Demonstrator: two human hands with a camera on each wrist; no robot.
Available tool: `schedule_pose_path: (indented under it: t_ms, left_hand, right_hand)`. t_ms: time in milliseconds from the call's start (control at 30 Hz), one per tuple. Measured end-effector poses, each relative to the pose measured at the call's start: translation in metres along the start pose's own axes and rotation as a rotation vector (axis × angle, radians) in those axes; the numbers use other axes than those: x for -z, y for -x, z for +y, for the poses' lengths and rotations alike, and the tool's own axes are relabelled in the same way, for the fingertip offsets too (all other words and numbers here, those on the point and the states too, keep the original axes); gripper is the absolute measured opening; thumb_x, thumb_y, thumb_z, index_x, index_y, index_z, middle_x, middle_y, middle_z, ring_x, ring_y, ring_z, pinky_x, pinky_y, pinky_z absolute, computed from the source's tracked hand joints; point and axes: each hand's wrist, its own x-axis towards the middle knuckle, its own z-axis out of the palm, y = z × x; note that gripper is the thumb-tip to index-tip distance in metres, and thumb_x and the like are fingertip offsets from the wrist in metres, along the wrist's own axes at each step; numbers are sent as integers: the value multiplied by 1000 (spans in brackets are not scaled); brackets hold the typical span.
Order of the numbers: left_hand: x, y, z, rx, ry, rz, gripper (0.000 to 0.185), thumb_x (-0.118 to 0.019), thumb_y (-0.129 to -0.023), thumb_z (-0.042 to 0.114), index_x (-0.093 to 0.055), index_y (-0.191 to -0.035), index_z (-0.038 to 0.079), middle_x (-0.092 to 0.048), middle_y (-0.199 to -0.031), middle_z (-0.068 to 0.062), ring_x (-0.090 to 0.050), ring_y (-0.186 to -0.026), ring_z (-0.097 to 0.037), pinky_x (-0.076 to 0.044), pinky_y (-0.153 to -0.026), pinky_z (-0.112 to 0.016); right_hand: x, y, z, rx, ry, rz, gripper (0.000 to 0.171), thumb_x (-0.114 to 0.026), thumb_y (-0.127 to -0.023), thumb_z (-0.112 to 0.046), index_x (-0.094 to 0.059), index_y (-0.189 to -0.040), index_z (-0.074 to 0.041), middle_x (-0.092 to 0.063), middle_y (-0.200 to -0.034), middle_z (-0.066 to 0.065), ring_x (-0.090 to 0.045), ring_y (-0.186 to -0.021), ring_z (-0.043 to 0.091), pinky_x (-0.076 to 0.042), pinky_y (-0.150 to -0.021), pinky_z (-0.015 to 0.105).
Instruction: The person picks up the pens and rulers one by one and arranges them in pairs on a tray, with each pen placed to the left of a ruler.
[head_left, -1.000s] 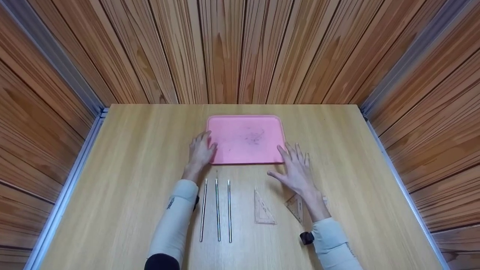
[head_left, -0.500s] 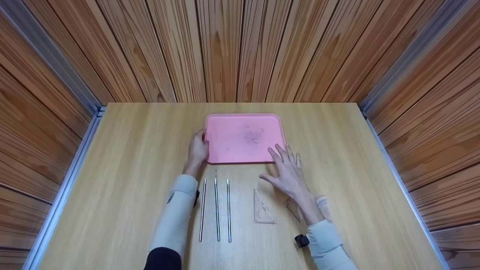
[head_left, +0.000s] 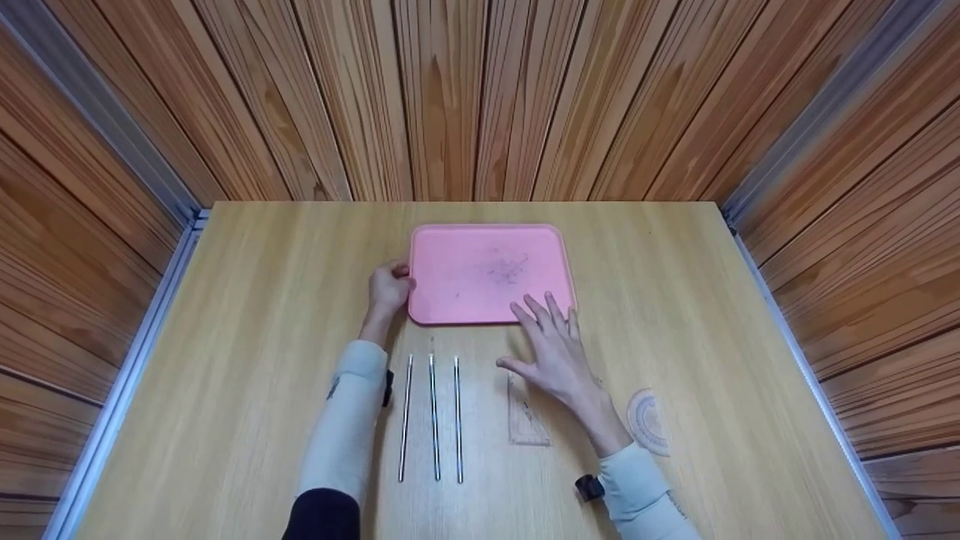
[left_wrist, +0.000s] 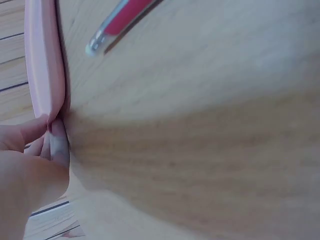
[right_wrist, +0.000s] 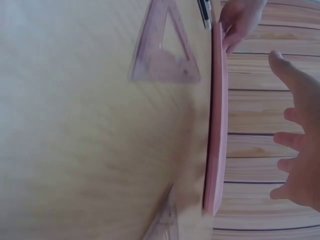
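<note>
A pink tray (head_left: 491, 259) lies flat at the middle of the wooden table (head_left: 255, 315). My left hand (head_left: 389, 286) grips its left edge; the left wrist view shows the fingers (left_wrist: 52, 142) pinching the pink tray's rim (left_wrist: 44, 65). Above the tray's near right corner, my right hand (head_left: 551, 349) is open with fingers spread and holds nothing. In the right wrist view the right hand's fingers (right_wrist: 295, 145) hover beyond the tray's edge (right_wrist: 218, 125).
Three thin metal-coloured pens (head_left: 433, 416) lie side by side near my left forearm. A clear set square (head_left: 526, 421) and a protractor (head_left: 649, 421) lie beside my right forearm. Another set square's corner (right_wrist: 165, 222) shows in the right wrist view. Wooden walls enclose the table.
My left hand went from lying flat at the tray's near left corner to gripping its left edge. My right hand moved left, uncovering the protractor and hiding the second set square.
</note>
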Motion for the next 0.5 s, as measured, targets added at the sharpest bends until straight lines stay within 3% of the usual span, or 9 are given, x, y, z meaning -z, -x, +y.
schedule_pose_path:
  t_ms: [200, 500]
  left_hand:
    - [5, -1, 1, 66, 42, -27, 36, -58, -88, -3, -67, -123, -2, -68, -110, -18, -61, -96, -21, -48, -76, -21]
    - [11, 4, 2, 124, 120, -81, 38, -58, -92, 1, -63, -130, 1, -66, -113, -17, -61, -98, -21, -51, -88, -31]
  right_hand:
    - [-3, 0, -11, 18, -13, -17, 92, -71, -81, -60, -36, -154, -17, -33, -161, 10, -17, -152, 37, -9, -119, 65]
    - [-10, -1, -24, 46, -14, -29, 90, -73, -81, -57, -37, -153, -17, -39, -156, 9, -22, -151, 36, -10, -120, 63]
